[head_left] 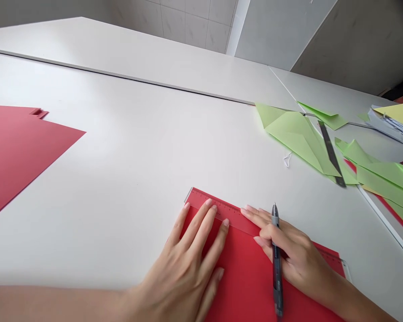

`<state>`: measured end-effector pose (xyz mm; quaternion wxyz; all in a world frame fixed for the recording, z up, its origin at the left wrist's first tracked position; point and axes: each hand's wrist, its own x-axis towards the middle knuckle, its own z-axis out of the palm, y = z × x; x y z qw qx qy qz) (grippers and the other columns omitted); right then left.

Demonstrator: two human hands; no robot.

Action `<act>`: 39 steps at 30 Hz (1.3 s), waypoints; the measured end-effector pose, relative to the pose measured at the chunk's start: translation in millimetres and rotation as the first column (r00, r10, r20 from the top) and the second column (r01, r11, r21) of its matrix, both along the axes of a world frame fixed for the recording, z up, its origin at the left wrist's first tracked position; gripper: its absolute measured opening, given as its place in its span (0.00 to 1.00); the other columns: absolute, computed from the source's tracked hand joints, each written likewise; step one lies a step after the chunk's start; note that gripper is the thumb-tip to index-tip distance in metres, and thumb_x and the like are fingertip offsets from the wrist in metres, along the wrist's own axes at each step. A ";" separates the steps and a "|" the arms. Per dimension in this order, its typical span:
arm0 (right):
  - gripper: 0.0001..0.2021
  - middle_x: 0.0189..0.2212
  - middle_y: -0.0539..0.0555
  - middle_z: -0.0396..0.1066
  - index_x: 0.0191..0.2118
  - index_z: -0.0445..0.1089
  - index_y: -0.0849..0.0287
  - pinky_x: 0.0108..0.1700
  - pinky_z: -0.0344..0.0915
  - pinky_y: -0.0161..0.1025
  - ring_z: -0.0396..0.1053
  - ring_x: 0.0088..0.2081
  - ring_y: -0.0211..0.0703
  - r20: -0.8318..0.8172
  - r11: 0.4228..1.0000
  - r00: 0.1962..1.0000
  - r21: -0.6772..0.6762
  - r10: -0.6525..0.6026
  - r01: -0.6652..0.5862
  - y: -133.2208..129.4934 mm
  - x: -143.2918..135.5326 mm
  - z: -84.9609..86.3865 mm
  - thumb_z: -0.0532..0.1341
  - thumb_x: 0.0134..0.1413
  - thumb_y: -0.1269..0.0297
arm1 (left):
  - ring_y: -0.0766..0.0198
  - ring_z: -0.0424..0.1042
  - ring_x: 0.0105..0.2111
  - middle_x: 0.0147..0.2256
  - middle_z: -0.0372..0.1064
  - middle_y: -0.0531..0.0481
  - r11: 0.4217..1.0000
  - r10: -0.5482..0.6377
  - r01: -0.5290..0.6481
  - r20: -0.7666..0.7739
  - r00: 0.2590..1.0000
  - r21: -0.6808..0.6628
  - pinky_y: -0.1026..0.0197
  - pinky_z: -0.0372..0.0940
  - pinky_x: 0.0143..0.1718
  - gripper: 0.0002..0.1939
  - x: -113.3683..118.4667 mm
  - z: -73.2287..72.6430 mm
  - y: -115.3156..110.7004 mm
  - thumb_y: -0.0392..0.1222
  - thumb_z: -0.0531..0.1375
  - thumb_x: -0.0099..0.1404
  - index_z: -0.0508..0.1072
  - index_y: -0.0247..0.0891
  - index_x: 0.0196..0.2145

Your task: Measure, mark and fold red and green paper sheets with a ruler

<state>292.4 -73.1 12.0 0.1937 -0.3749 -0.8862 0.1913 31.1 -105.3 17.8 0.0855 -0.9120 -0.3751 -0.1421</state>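
Note:
A red sheet of paper (245,277) lies at the table's near side, partly hidden by both hands. Along its far edge rests a clear ruler (235,217) with dark markings, both ends poking slightly past the sheet. My left hand (184,264) lies flat with fingers spread, its fingertips on the ruler's left part and the palm over the paper's left side. With a dark pen (277,277) tucked in its grip, my right hand (298,255) rests over the ruler's right half. The pen tip points away from me; its extended fingers touch the ruler.
More red paper (23,152) lies at the left, a small cut piece by its far edge. Folded green sheets (292,134) spread at the right, under a dark metal ruler (331,154). A white scrap (287,160) sits beside them. Stacked papers (394,125) stand far right.

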 end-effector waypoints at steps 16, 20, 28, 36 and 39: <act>0.10 0.61 0.63 0.66 0.43 0.61 0.57 0.68 0.59 0.43 0.56 0.67 0.43 0.023 0.999 0.999 0.045 0.022 -0.023 1.5 -0.7 1.9 0.52 0.64 0.80 | 0.41 0.56 0.65 0.64 0.55 0.30 1.000 0.019 -0.019 -0.046 0.999 0.007 0.42 0.45 0.63 0.27 2.5 2.4 1.7 0.43 0.44 0.73 0.58 0.26 0.63; 0.10 0.61 0.62 0.67 0.45 0.62 0.57 0.68 0.59 0.42 0.57 0.67 0.43 0.017 0.998 1.000 0.058 0.012 -0.013 1.8 -1.5 3.2 0.52 0.64 0.80 | 0.42 0.56 0.65 0.65 0.54 0.30 1.000 0.009 -0.009 -0.053 0.999 0.004 0.42 0.42 0.63 0.27 2.5 2.0 2.7 0.43 0.44 0.73 0.58 0.26 0.64; 0.19 0.63 0.59 0.65 0.59 0.59 0.56 0.65 0.64 0.43 0.58 0.66 0.42 0.020 0.998 1.000 0.058 0.001 -0.002 3.0 0.2 2.5 0.51 0.66 0.78 | 0.43 0.54 0.66 0.64 0.57 0.32 1.000 0.023 -0.021 -0.070 0.997 0.020 0.42 0.38 0.65 0.28 2.8 5.3 2.6 0.44 0.44 0.73 0.56 0.25 0.65; 0.21 0.61 0.58 0.67 0.60 0.58 0.54 0.64 0.66 0.44 0.59 0.66 0.43 -0.002 1.000 1.000 -0.007 -0.008 0.007 3.6 -0.6 4.2 0.49 0.66 0.79 | 0.43 0.49 0.67 0.65 0.54 0.33 1.000 0.017 -0.017 -0.052 0.998 0.006 0.43 0.37 0.65 0.29 -0.8 1.2 2.4 0.42 0.45 0.72 0.54 0.25 0.66; 0.21 0.60 0.58 0.68 0.60 0.59 0.53 0.64 0.66 0.45 0.60 0.66 0.43 -0.020 0.999 1.000 -0.036 -0.021 0.020 3.3 -0.7 3.8 0.50 0.66 0.78 | 0.43 0.48 0.68 0.65 0.54 0.33 1.000 0.020 -0.020 -0.056 0.998 0.000 0.43 0.36 0.66 0.29 0.6 0.8 2.3 0.41 0.46 0.72 0.54 0.25 0.66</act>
